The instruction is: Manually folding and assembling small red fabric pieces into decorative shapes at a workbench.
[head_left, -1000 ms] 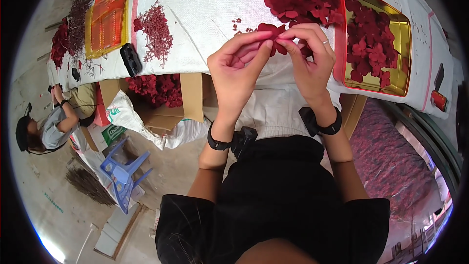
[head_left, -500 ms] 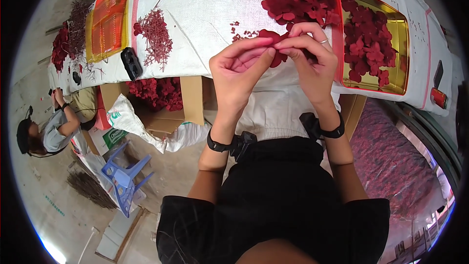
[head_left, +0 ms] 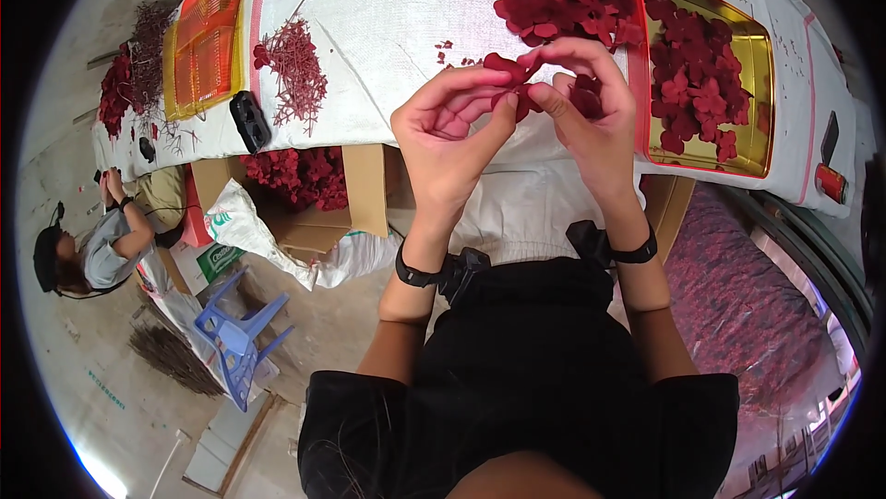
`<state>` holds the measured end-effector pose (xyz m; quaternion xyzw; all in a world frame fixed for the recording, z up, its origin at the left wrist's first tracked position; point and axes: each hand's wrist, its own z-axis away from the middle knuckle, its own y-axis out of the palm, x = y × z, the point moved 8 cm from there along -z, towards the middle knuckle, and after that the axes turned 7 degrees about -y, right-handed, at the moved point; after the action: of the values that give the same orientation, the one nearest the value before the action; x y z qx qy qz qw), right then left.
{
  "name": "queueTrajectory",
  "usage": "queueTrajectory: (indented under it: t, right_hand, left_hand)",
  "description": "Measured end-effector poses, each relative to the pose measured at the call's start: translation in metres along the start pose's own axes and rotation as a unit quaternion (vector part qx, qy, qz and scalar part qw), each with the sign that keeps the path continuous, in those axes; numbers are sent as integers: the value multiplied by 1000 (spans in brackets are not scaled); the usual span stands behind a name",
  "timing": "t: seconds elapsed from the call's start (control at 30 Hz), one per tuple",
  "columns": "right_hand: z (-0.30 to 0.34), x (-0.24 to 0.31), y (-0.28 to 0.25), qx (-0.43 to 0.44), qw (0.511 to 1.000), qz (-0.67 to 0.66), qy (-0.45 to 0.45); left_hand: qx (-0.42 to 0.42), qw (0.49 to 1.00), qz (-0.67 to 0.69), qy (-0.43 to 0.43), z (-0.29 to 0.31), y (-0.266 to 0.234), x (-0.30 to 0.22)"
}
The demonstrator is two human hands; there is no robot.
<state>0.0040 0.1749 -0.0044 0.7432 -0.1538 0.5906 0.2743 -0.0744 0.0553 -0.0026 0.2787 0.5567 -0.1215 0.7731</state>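
Dark red artificial flower petals (head_left: 505,66) are between my two hands, above the table's near edge. The fingertips and thumb of my left hand (head_left: 443,144) pinch them from the left. My right hand (head_left: 598,144) curls in from the other side, its fingers bent over the petals. Another dark red petal (head_left: 585,93) shows inside the right hand's curl. Just beyond lies a heap of red flower petals (head_left: 568,0), and to the right a red-rimmed, gold-lined tin (head_left: 757,144) contains more of them.
Thin red stems (head_left: 293,74) lie left on the white cloth (head_left: 388,37), beside a black device (head_left: 248,120) and orange-yellow trays (head_left: 203,47). Below stands a cardboard box (head_left: 367,190) of red flowers. A blue stool (head_left: 238,333) and another person (head_left: 101,240) are farther left.
My right fingers have spread a little from the left ones and curled. A petal inside the right hand has come into view, and the held petals have shifted slightly.
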Motion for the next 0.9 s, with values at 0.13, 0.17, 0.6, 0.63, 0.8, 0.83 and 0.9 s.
queueTrajectory:
  t: [0.13, 0.17, 0.6, 0.63, 0.8, 0.83, 0.9]
  right_hand:
    - [0, -2, -5, -11, 998, 49, -31]
    - [0, 1, -5, -9, 996, 71, -55]
    - [13, 33, -5, -37, 981, 157, -109]
    - [14, 36, -5, -36, 979, 144, -138]
    - [18, 51, -3, -17, 973, 113, -202]
    - [19, 53, -2, -8, 973, 110, -204]
    - [22, 56, -5, 2, 974, 104, -201]
  left_hand:
    - [-2, 1000, -8, 14, 0, 0, -1]
    - [-2, 999, -25, 26, 0, -1, -2]
    - [-25, 988, -75, 135, 11, 4, -22]
    - [-24, 984, -82, 158, 13, 5, -26]
    - [-9, 971, -101, 218, 22, 3, -35]
    - [5, 966, -105, 238, 25, 6, -39]
    - [32, 953, -112, 279, 30, 11, -45]
